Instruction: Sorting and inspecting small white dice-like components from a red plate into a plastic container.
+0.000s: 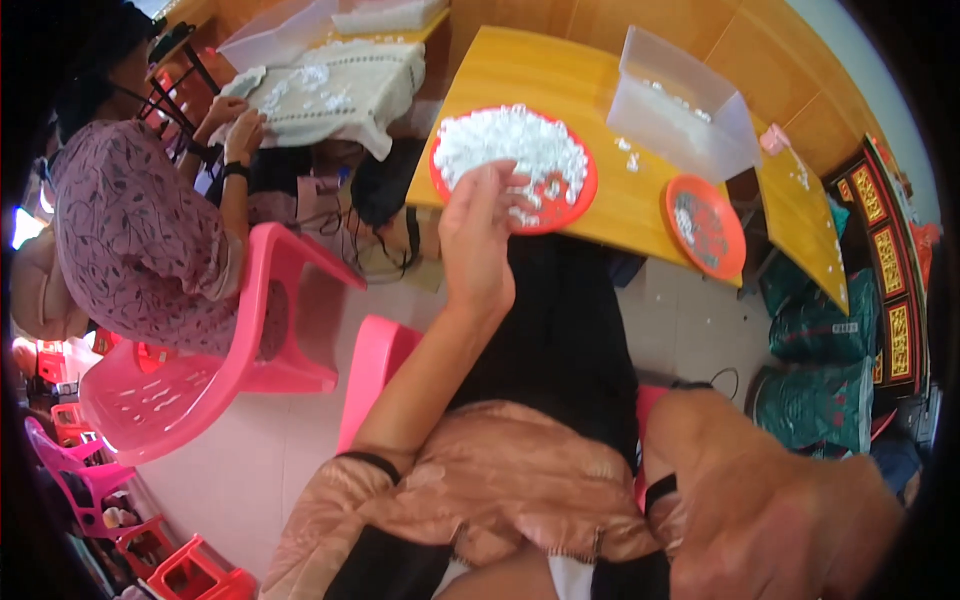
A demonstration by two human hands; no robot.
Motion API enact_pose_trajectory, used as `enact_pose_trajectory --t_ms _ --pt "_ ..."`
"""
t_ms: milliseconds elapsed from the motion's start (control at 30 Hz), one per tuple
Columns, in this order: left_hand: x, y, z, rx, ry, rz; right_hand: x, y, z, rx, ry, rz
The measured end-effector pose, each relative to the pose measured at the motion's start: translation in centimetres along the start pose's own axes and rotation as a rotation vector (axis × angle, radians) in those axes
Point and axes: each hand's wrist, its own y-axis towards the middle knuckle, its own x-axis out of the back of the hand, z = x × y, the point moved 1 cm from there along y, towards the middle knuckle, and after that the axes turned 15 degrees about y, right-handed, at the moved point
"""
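A red round plate [548, 219] heaped with small white pieces [500, 137] lies at the near left of the yellow table. My left hand [480, 230] reaches over the plate's near rim. Its fingers are bent and drawn together among the pieces; whatever they pinch is too small to make out. My right hand [790, 520] is raised close to the camera at the lower right, large and a little blurred. Its fingers look curled in, and anything inside them is hidden.
On the yellow table [520, 65] stand a clear plastic bin [690, 130] and an orange plate [722, 262] with a few pieces. At left, a co-worker [150, 230] sits on a pink chair [255, 320] beside a cloth-covered table [385, 90]. Green sacks [815, 405] stand at right.
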Motion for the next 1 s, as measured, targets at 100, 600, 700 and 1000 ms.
enact_pose_trajectory --t_ms 100,600,700,1000 --pt "0.4 0.4 0.1 0.013 0.0 0.034 0.5 1.9 -0.3 0.038 0.101 -0.019" --pt "2.6 2.6 -1.0 -0.092 -0.047 -0.066 22.6 -7.2 0.1 -0.439 -1.741 -0.916" --pt "2.8 2.4 -1.6 -0.088 -0.05 -0.064 24.2 -6.6 -1.2 -0.52 -1.89 -0.838" --pt "2.4 2.8 -0.9 -0.076 -0.029 -0.04 29.2 -6.9 -2.4 -0.744 -1.949 -0.828"
